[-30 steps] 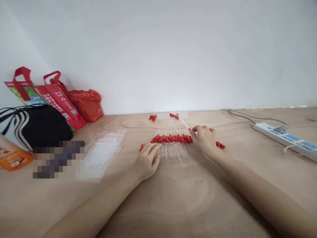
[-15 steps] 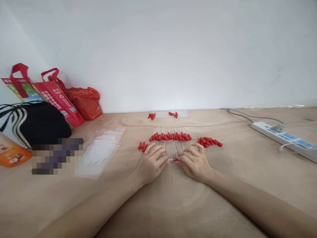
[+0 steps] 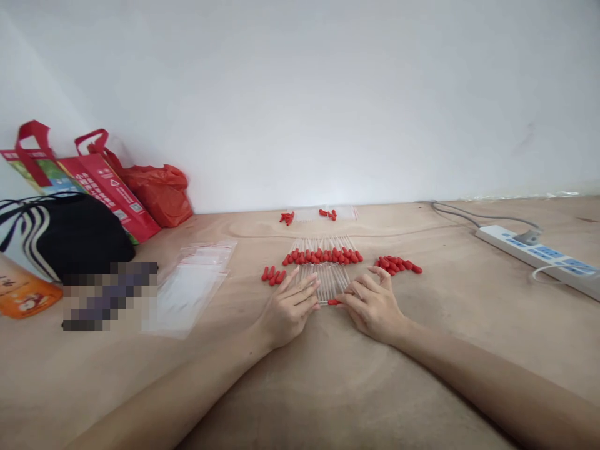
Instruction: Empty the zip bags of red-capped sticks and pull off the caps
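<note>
The red cap is on the desk, at the near ends of the clear sticks. The right hand holds this cap between its fingertips. The left hand has its fingers bent over the left side of the sticks; whether it grasps one, one cannot tell. Just beyond the sticks, toward the far edge of the desk, there is the row of red caps. The small group of caps lies beyond the left hand, and the bigger heap beyond the right hand. The zip bags lie farther left. The power strip is well to the right, and the red bag stands near the far left corner.
</note>
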The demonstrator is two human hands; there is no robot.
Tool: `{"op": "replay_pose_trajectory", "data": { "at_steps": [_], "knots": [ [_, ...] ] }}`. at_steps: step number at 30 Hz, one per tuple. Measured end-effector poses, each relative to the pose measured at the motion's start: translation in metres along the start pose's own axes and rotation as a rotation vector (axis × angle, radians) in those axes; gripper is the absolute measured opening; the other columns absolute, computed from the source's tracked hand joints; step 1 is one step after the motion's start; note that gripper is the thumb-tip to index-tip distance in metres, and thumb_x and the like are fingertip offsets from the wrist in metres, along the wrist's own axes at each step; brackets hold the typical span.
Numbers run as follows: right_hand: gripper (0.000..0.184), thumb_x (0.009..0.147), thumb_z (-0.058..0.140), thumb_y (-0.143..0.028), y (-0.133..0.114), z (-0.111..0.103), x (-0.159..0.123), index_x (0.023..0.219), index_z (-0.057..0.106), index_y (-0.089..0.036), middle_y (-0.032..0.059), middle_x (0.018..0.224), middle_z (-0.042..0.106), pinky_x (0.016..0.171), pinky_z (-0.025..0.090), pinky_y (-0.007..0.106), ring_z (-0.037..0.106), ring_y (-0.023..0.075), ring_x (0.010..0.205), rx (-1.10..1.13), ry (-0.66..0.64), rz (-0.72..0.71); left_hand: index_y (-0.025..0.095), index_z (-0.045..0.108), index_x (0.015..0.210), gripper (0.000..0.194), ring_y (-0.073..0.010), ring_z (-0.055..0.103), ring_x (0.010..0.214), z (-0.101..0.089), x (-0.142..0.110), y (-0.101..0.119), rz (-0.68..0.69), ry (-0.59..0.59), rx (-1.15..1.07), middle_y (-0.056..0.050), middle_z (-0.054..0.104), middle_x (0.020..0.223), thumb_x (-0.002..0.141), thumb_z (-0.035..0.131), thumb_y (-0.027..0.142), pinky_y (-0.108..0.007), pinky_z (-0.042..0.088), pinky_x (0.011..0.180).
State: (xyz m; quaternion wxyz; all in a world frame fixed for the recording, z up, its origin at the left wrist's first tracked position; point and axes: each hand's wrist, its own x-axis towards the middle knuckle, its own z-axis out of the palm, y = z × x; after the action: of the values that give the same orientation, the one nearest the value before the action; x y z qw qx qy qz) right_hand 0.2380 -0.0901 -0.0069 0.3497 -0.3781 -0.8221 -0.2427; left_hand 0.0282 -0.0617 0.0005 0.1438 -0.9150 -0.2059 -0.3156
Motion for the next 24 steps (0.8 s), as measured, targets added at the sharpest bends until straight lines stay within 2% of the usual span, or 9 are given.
{"op": "replay_pose_trajectory", "data": {
  "at_steps": [6,10,12,14,16,20,24],
  "knots": [
    [0.017,0.078,0.046,-0.016,0.001,0.001,-0.001,0.076,0.061,-0.022,-0.0023,0.064,0.055,0.092,0.02,0.042,0.045,0.0122,0.07,0.049,-0.02,-0.016,0.016,0.061,0.085,0.016,-0.019,0.052,0.111,0.0,-0.002,-0.002,0.013,0.018,-0.027,-0.007,0.065,0.105,0.085,0.045,0.013,-0.046,0.032,0.102],
    [0.017,0.079,0.045,-0.016,0.008,0.001,-0.006,0.075,0.061,-0.021,-0.0012,0.066,0.056,0.09,0.022,0.04,0.046,0.0128,0.071,0.03,-0.027,0.052,0.016,0.061,0.086,0.018,-0.021,0.052,0.111,-0.001,-0.008,-0.007,-0.054,0.032,-0.04,-0.008,0.065,0.104,0.086,0.043,0.015,-0.046,0.037,0.098],
    [0.017,0.08,0.046,-0.018,0.013,0.0,-0.007,0.077,0.062,-0.021,-0.0001,0.069,0.057,0.087,0.024,0.038,0.047,0.0131,0.072,0.001,-0.012,0.123,0.017,0.062,0.085,0.018,-0.0204,0.056,0.103,-0.003,-0.01,-0.012,-0.147,0.074,-0.055,-0.007,0.066,0.099,0.086,0.044,0.018,-0.041,0.043,0.092],
    [0.017,0.082,0.046,-0.021,0.016,-0.001,-0.007,0.081,0.063,-0.022,0.0009,0.074,0.059,0.082,0.025,0.035,0.048,0.0133,0.073,-0.036,0.008,0.198,0.017,0.062,0.086,0.019,-0.0161,0.061,0.087,-0.006,-0.01,-0.018,-0.274,0.116,-0.071,-0.006,0.064,0.089,0.087,0.044,0.022,-0.031,0.049,0.079],
    [0.018,0.083,0.047,-0.021,0.019,0.0,-0.005,0.086,0.064,-0.024,0.001,0.075,0.06,0.079,0.025,0.034,0.048,0.0136,0.073,-0.081,0.009,0.257,0.018,0.063,0.089,0.022,-0.0121,0.058,0.071,-0.01,-0.009,-0.028,-0.413,0.139,-0.058,-0.005,0.06,0.08,0.087,0.042,0.026,-0.024,0.049,0.066],
    [0.023,0.082,0.045,-0.019,0.026,0.004,-0.002,0.094,0.063,-0.025,0.0022,0.076,0.062,0.077,0.022,0.035,0.049,0.0156,0.073,-0.179,-0.064,0.319,0.016,0.064,0.093,0.027,-0.0139,0.053,0.067,-0.017,-0.016,-0.06,-0.655,0.158,0.081,-0.004,0.052,0.074,0.085,0.039,0.024,-0.026,0.047,0.064],
    [0.025,0.079,0.043,-0.02,0.032,0.008,-0.002,0.096,0.061,-0.019,0.0052,0.079,0.064,0.075,0.02,0.037,0.05,0.0189,0.076,-0.258,-0.151,0.387,0.014,0.064,0.094,0.03,-0.0163,0.054,0.067,-0.016,-0.036,-0.091,-0.76,0.116,0.181,-0.004,0.05,0.072,0.078,0.039,0.017,-0.029,0.047,0.065]
  ]
}}
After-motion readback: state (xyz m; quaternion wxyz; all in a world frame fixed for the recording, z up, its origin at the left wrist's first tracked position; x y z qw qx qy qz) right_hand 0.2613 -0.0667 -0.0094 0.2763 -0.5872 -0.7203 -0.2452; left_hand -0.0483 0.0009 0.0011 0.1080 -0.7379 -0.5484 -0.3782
